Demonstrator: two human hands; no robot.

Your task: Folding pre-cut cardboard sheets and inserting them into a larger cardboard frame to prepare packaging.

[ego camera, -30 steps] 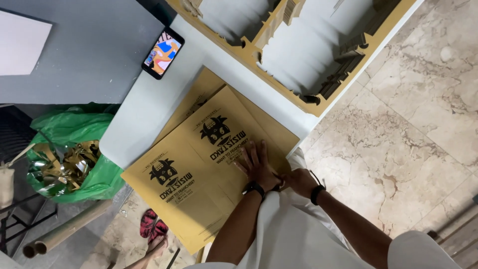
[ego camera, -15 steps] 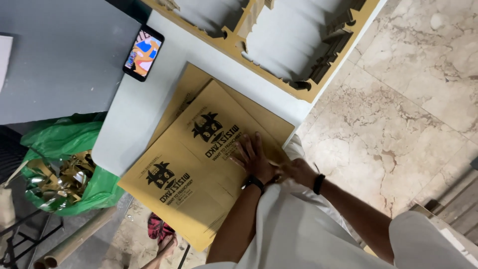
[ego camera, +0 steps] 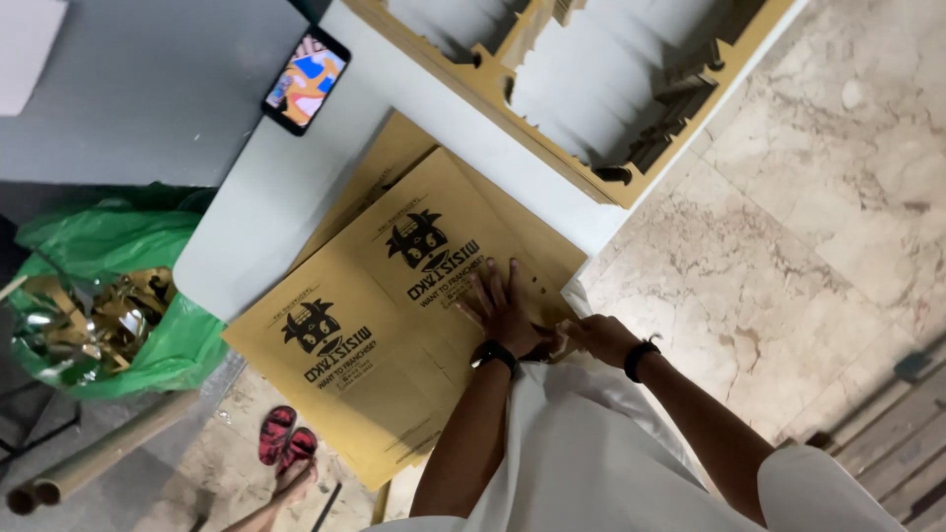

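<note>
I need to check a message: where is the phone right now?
Head view, upper left: the phone lies screen-up on the white table, beyond the brown cardboard sheets, far from both hands.

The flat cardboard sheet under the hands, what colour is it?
The flat cardboard sheet is mustard yellow-brown with black printing, shown in the head view.

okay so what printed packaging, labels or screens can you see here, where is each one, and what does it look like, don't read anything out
Flattened cardboard box: tan sheet with two black horned-mascot prints, lying over the table edge; the left hand presses flat on it, the right hand grips its near corner.
Phone: black slab on the pale table, top left, screen lit in orange, blue and white.
Green bag: far left, holding shiny gold scraps.
Die-cut cardboard tray: tan, top centre.
</note>
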